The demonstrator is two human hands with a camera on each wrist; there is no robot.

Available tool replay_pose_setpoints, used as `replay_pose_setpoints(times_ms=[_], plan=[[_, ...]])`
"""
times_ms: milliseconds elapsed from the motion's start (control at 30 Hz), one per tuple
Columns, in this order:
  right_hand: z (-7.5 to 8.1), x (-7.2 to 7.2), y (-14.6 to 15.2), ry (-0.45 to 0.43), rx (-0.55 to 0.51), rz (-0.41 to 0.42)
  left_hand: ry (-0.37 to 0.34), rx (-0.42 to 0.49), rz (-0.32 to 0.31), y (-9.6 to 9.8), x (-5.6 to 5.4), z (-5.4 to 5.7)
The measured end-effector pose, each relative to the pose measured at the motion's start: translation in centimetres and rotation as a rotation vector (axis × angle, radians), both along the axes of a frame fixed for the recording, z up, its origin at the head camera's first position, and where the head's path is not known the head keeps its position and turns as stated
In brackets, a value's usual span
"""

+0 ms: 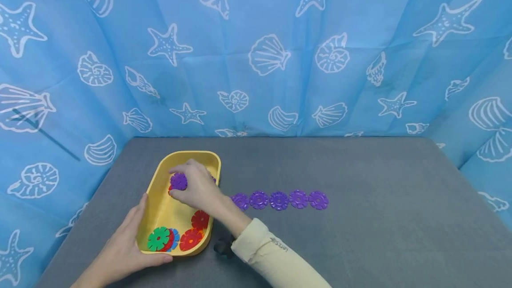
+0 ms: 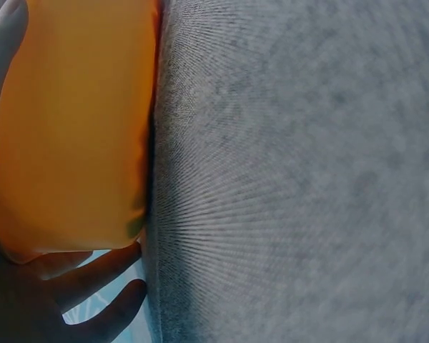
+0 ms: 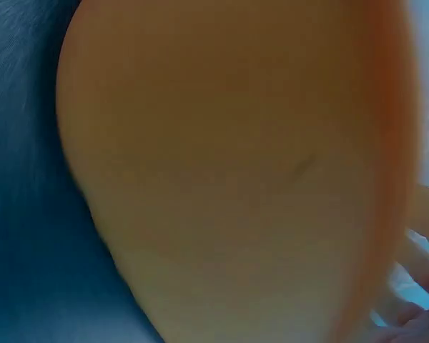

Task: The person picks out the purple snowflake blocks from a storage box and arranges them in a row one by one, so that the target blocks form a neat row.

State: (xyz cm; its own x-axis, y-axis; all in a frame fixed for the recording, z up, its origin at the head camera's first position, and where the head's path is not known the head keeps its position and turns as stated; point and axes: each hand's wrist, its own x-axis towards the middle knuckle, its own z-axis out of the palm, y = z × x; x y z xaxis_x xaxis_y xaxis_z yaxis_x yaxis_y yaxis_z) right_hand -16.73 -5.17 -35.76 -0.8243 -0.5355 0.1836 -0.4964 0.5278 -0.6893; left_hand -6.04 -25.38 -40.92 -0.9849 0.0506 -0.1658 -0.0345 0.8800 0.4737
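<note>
A yellow plastic bin [image 1: 168, 206] stands at the left of the table. My left hand [image 1: 124, 243] grips its near left corner, thumb along the front wall and fingers at the left side; in the left wrist view the fingers [image 2: 104, 279] bend round the bin's end. My right hand [image 1: 198, 188] reaches into the bin and pinches a purple notched disc [image 1: 178, 181] between thumb and fingers. Inside the bin lie a green disc [image 1: 158, 238], red discs [image 1: 190, 239] and a blue one [image 1: 174, 240]. The bin's wall [image 3: 222, 171] fills most of the right wrist view.
Several purple notched discs [image 1: 278, 200] lie in a straight row right of the bin, edges meeting; my right forearm passes by the left end. A small black object [image 1: 223, 247] sits near the bin's front right. Behind the grey table [image 1: 380, 234] hangs a blue shell-print curtain [image 1: 240, 57].
</note>
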Motion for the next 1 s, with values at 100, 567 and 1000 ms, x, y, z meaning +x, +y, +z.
replay_pose_setpoints(times_ms=[100, 567, 1000], plan=[[-1.6, 0.1, -1.9, -0.012, 0.008, -0.034, 0.003, -0.007, -0.001, -0.1, 0.1, -0.1], [-4.5, 0.0, -4.0, -0.046, 0.244, -0.212, 0.004, 0.019, 0.002, -0.2, 0.3, -0.1], [-4.5, 0.1, -4.0, 0.01, 0.371, -0.18, 0.003, 0.01, 0.001, -0.1, 0.3, 0.0]])
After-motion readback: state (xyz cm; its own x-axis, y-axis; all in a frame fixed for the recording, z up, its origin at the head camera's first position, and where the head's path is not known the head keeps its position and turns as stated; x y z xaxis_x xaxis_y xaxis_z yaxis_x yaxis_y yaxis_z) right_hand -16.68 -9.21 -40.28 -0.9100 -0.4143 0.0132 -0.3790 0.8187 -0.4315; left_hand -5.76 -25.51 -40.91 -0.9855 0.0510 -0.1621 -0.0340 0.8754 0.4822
